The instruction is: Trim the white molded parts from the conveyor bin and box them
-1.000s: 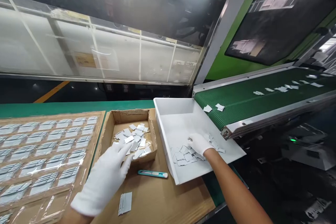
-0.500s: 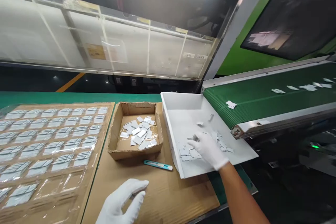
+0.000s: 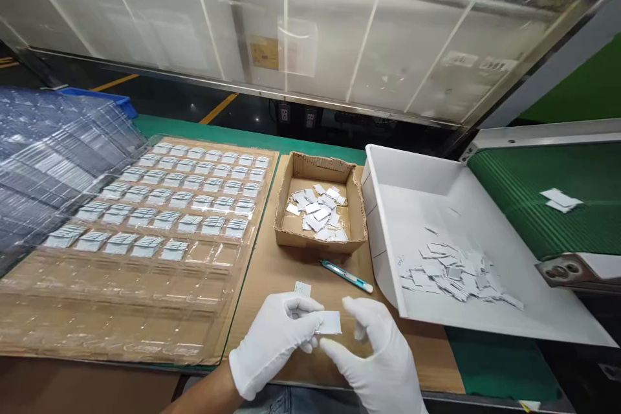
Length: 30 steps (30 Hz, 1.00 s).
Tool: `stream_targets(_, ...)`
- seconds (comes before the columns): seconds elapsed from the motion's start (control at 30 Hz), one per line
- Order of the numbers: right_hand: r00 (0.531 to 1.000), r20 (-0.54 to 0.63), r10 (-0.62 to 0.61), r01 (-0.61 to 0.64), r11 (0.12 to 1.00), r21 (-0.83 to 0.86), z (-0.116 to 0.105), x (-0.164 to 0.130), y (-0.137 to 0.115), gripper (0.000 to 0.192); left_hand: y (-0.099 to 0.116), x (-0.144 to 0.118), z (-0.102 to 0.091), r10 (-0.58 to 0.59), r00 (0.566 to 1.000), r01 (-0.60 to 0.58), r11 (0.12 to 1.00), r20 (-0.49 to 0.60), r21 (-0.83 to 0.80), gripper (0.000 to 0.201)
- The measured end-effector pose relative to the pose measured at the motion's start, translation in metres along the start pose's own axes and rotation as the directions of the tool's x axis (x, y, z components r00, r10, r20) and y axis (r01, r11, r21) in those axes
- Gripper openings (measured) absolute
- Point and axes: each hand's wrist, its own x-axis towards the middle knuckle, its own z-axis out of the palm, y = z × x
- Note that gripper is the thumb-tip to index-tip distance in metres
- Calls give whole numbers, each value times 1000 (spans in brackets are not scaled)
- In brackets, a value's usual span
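Both gloved hands, left hand (image 3: pixel 274 343) & right hand (image 3: pixel 376 352), pinch a small flat white plastic piece (image 3: pixel 328 322) over near cardboard sheet (image 3: pixel 272 284). Utility knife (image 3: pixel 346 275) just beyond; scrap box (image 3: pixel 319 207) farther, white bin (image 3: pixel 436 207) right, blister tray (image 3: pixel 145 233) left.

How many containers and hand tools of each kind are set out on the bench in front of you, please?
Cardboard box: 1
White plastic bin: 1
Clear blister tray with pockets: 1
Teal utility knife: 1
Total: 4
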Motion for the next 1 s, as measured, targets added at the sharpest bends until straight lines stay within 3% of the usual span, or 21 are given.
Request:
stream_targets(0.07,990,32,139,-141,986,93,2,-5,8,51,-6,-1,-4,18,1000,-18,999,1,36,34)
stream_targets(0.2,935,193,298,-336,917,215,6,-5,11,33,-13,0,-8,20,999,-22,999,30,49,30)
stream_targets(0.33,896,221,386,-435,865,250,9,-2,6,28,-15,0,-8,-24,999,23,1000,34,4,38)
stream_targets(0.63,867,293,402,-484,821,305,8,-1,0,23,-23,1,-7,19,997,-12,996,78,-93,58)
stream_targets(1.0,853,321,412,-507,800,321,6,1,0,22,-28,2,-5,6,997,6,986,73,-164,59)
